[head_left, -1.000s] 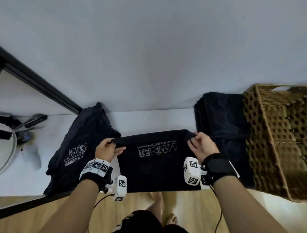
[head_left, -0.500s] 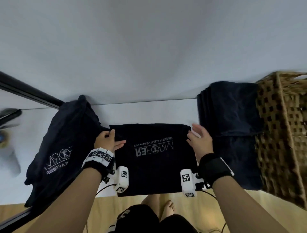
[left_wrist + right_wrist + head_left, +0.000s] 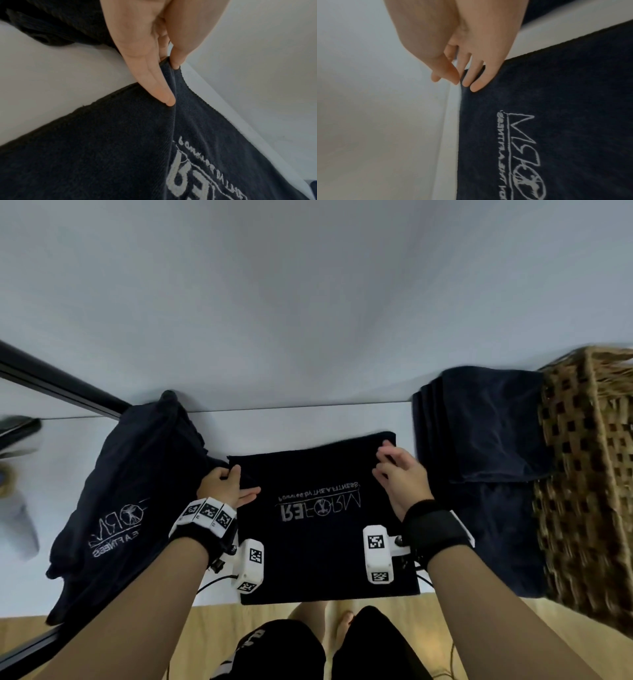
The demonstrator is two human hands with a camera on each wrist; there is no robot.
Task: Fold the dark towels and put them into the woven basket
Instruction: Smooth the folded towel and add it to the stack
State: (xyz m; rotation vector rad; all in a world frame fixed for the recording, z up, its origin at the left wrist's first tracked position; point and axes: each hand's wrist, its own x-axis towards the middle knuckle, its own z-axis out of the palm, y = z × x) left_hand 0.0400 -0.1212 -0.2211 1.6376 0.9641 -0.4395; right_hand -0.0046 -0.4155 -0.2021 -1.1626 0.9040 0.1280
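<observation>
Left hand (image 3: 224,486) pinches the far-left corner of the dark towel (image 3: 325,546) lying flat mid-bench (image 3: 301,419), right hand (image 3: 402,477) resting straight fingers (image 3: 476,82) on its far-right corner, folded towels (image 3: 486,422) and woven basket (image 3: 589,474) at right.

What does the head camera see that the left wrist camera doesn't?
Only the head view shows the basket, the folded stack beside it, the right hand and the pile on the left. Only the left wrist view shows, up close, the thumb and fingers pinching the towel's corner. Both show the left hand gripping the towel with white lettering, on the white table.
</observation>
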